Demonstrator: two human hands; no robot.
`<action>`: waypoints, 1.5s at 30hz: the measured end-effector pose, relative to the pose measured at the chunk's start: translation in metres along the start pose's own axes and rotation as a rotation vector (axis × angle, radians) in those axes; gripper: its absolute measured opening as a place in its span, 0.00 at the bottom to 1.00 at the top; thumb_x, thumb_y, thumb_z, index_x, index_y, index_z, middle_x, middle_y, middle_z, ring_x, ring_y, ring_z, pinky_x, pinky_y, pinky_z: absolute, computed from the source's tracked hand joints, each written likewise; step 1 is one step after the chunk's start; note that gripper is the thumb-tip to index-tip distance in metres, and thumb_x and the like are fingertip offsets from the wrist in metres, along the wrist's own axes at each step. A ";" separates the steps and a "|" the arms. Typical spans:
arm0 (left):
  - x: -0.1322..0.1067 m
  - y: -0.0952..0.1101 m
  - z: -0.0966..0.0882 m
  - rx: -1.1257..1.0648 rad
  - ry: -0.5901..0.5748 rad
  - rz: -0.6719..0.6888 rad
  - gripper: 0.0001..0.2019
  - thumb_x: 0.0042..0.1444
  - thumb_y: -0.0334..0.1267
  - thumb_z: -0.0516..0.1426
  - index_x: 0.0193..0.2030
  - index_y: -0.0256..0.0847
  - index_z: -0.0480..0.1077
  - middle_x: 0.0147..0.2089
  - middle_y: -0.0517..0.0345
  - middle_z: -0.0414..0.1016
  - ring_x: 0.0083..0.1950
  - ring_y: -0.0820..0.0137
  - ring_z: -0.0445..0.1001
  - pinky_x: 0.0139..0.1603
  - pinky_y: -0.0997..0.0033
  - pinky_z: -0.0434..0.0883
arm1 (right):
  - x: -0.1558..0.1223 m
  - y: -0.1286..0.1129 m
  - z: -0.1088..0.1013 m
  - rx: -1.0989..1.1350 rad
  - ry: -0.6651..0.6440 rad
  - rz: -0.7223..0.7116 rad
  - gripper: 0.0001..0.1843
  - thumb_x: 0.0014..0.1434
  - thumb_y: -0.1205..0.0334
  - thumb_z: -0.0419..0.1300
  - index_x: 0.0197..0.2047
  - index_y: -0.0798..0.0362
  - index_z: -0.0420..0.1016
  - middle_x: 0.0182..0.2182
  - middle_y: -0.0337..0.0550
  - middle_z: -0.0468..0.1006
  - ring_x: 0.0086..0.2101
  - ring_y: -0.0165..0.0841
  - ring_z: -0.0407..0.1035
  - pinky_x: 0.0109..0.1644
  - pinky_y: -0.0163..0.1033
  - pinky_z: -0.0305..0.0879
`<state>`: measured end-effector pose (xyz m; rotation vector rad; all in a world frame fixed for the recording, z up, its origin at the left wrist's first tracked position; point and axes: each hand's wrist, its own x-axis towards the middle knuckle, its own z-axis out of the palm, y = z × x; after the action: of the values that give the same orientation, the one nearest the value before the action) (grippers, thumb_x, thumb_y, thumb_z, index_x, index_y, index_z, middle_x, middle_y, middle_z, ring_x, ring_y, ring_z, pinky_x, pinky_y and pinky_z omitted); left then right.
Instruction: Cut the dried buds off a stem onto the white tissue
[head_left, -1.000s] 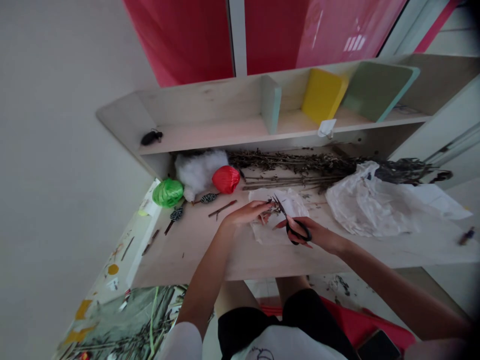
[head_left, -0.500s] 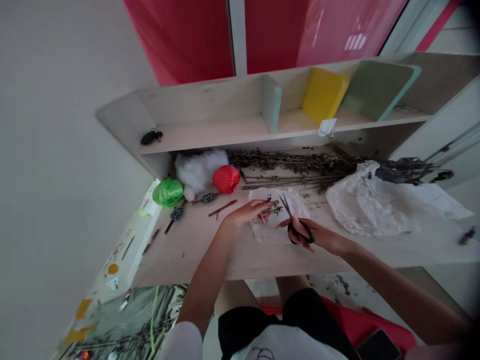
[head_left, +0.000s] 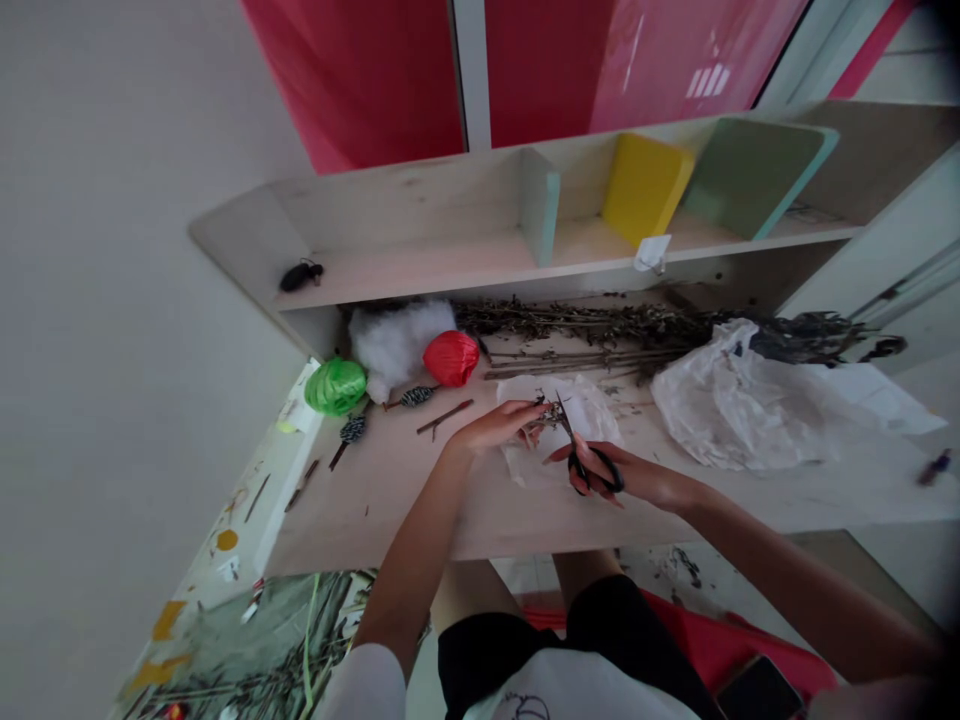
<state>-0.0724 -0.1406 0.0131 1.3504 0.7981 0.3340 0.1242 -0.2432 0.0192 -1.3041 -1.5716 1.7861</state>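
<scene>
My left hand [head_left: 504, 425] is closed on a small bunch of dried plant sprigs [head_left: 550, 413], held over a crumpled white plastic bag [head_left: 517, 465] on the desk. In my right hand [head_left: 600, 472] is a pair of black-handled scissors [head_left: 568, 425], with fingers through the handle loops. The scissor blades point up and lie against the tips of the sprigs; whether they cut a stem I cannot tell. Just left of my left hand, a short forked twig [head_left: 445, 416] rests on the desk.
A red twine ball [head_left: 451, 358], a green twine ball [head_left: 335, 387] and white stuffing [head_left: 401, 345] sit at the back left. Long dried stems [head_left: 570, 322] lie under the shelf [head_left: 420, 268]. A large white plastic bag [head_left: 727, 410] is on the right. Two dark wrapped sticks [head_left: 352, 430] lie left.
My right hand has moved slightly left, bringing the scissors to the dried sprigs. The blades look closer together. My left hand has stayed nearly still.
</scene>
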 end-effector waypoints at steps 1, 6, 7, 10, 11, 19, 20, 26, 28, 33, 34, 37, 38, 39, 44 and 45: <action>0.000 0.000 0.001 -0.001 -0.002 -0.013 0.24 0.50 0.57 0.59 0.39 0.35 0.72 0.28 0.62 0.68 0.28 0.78 0.66 0.33 0.75 0.64 | 0.000 -0.001 0.000 0.004 0.011 -0.002 0.43 0.57 0.29 0.45 0.52 0.62 0.70 0.26 0.40 0.66 0.22 0.24 0.56 0.20 0.30 0.55; 0.000 -0.001 0.003 -0.001 -0.062 -0.005 0.26 0.50 0.58 0.59 0.41 0.34 0.73 0.29 0.61 0.69 0.28 0.78 0.66 0.33 0.75 0.64 | 0.001 -0.003 0.000 0.021 0.042 -0.013 0.42 0.58 0.29 0.45 0.50 0.61 0.71 0.24 0.39 0.66 0.20 0.23 0.54 0.19 0.31 0.53; 0.000 -0.001 0.003 0.001 -0.064 0.000 0.26 0.50 0.58 0.59 0.42 0.34 0.73 0.29 0.61 0.69 0.28 0.78 0.66 0.33 0.75 0.64 | 0.001 -0.004 0.000 0.021 0.046 -0.013 0.41 0.58 0.29 0.45 0.49 0.61 0.71 0.23 0.38 0.66 0.19 0.23 0.53 0.19 0.31 0.52; 0.000 -0.002 0.003 0.002 -0.037 -0.006 0.25 0.52 0.57 0.58 0.42 0.35 0.74 0.29 0.60 0.69 0.28 0.77 0.66 0.33 0.74 0.64 | 0.001 -0.004 0.000 0.024 0.065 -0.028 0.39 0.58 0.31 0.47 0.47 0.62 0.73 0.20 0.35 0.63 0.17 0.22 0.51 0.19 0.32 0.49; 0.000 -0.002 0.003 -0.001 -0.030 -0.012 0.24 0.52 0.57 0.58 0.41 0.35 0.74 0.29 0.60 0.69 0.28 0.77 0.66 0.34 0.74 0.64 | 0.001 -0.003 0.000 0.028 0.069 -0.039 0.39 0.59 0.32 0.47 0.47 0.62 0.73 0.19 0.34 0.61 0.17 0.22 0.50 0.19 0.32 0.48; 0.001 0.000 0.005 0.016 0.010 -0.063 0.21 0.54 0.52 0.58 0.44 0.35 0.74 0.31 0.60 0.70 0.29 0.77 0.68 0.36 0.72 0.65 | -0.002 0.004 -0.003 0.003 0.078 -0.078 0.34 0.62 0.36 0.47 0.43 0.62 0.74 0.17 0.32 0.60 0.14 0.20 0.46 0.18 0.31 0.44; 0.001 -0.001 0.006 0.015 0.012 -0.066 0.21 0.54 0.52 0.58 0.44 0.35 0.74 0.31 0.60 0.70 0.29 0.77 0.68 0.36 0.72 0.65 | -0.003 0.004 -0.003 0.014 0.077 -0.070 0.34 0.62 0.36 0.48 0.43 0.62 0.74 0.17 0.33 0.60 0.14 0.20 0.47 0.17 0.31 0.45; 0.001 -0.001 0.007 0.007 -0.033 -0.045 0.22 0.52 0.54 0.59 0.41 0.35 0.74 0.27 0.62 0.68 0.27 0.77 0.67 0.34 0.74 0.64 | -0.007 0.001 0.002 0.090 0.088 -0.026 0.36 0.59 0.35 0.51 0.43 0.63 0.75 0.16 0.31 0.57 0.16 0.23 0.51 0.15 0.30 0.53; 0.001 -0.001 0.007 -0.001 -0.030 -0.052 0.23 0.51 0.55 0.59 0.42 0.35 0.74 0.27 0.62 0.68 0.27 0.77 0.66 0.34 0.74 0.64 | -0.007 0.000 0.003 0.088 0.108 0.005 0.36 0.58 0.34 0.52 0.42 0.64 0.75 0.15 0.30 0.56 0.15 0.22 0.50 0.14 0.30 0.52; 0.001 -0.002 0.007 -0.003 0.018 -0.064 0.23 0.52 0.53 0.60 0.46 0.37 0.75 0.30 0.60 0.71 0.30 0.76 0.67 0.36 0.74 0.64 | -0.007 0.002 0.001 0.097 0.104 0.011 0.37 0.59 0.34 0.51 0.42 0.64 0.76 0.15 0.31 0.56 0.15 0.22 0.50 0.16 0.31 0.53; 0.002 -0.003 0.006 -0.003 0.032 -0.067 0.23 0.52 0.53 0.59 0.47 0.37 0.75 0.31 0.60 0.71 0.30 0.76 0.67 0.36 0.73 0.64 | -0.008 0.003 0.000 0.105 0.096 0.004 0.38 0.59 0.33 0.50 0.43 0.64 0.75 0.16 0.32 0.58 0.16 0.23 0.51 0.16 0.31 0.54; 0.004 -0.005 0.005 -0.019 0.056 -0.074 0.23 0.52 0.54 0.60 0.45 0.37 0.75 0.30 0.60 0.70 0.30 0.75 0.68 0.36 0.73 0.65 | -0.010 0.003 -0.001 0.125 0.066 0.019 0.40 0.58 0.31 0.48 0.49 0.61 0.73 0.22 0.37 0.64 0.19 0.23 0.55 0.18 0.30 0.57; 0.005 -0.005 0.004 -0.030 0.051 -0.067 0.23 0.52 0.54 0.60 0.44 0.36 0.75 0.29 0.60 0.70 0.30 0.75 0.68 0.35 0.73 0.66 | -0.010 0.003 -0.001 0.125 0.051 0.036 0.40 0.58 0.31 0.47 0.51 0.60 0.72 0.24 0.38 0.65 0.20 0.23 0.55 0.18 0.30 0.58; 0.005 -0.006 0.003 -0.043 0.041 -0.054 0.23 0.51 0.55 0.60 0.43 0.36 0.75 0.29 0.61 0.69 0.29 0.76 0.68 0.35 0.73 0.66 | -0.010 0.002 -0.001 0.121 0.032 0.052 0.40 0.58 0.30 0.46 0.52 0.60 0.71 0.25 0.39 0.66 0.21 0.23 0.56 0.19 0.30 0.59; 0.005 -0.006 0.002 -0.066 -0.015 0.012 0.23 0.50 0.57 0.59 0.35 0.35 0.72 0.26 0.62 0.67 0.28 0.77 0.66 0.34 0.74 0.67 | -0.010 -0.004 0.002 0.076 -0.013 0.061 0.42 0.57 0.29 0.46 0.51 0.61 0.72 0.25 0.40 0.66 0.23 0.25 0.57 0.20 0.30 0.59; 0.004 -0.005 0.002 -0.066 -0.016 0.014 0.23 0.50 0.57 0.59 0.35 0.35 0.72 0.27 0.62 0.67 0.28 0.77 0.66 0.34 0.74 0.67 | -0.010 -0.006 0.003 0.071 -0.013 0.060 0.42 0.56 0.28 0.46 0.51 0.61 0.72 0.25 0.40 0.66 0.23 0.25 0.57 0.20 0.30 0.58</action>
<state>-0.0690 -0.1408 0.0066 1.2960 0.7591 0.3572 0.1249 -0.2512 0.0279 -1.3227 -1.4766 1.8724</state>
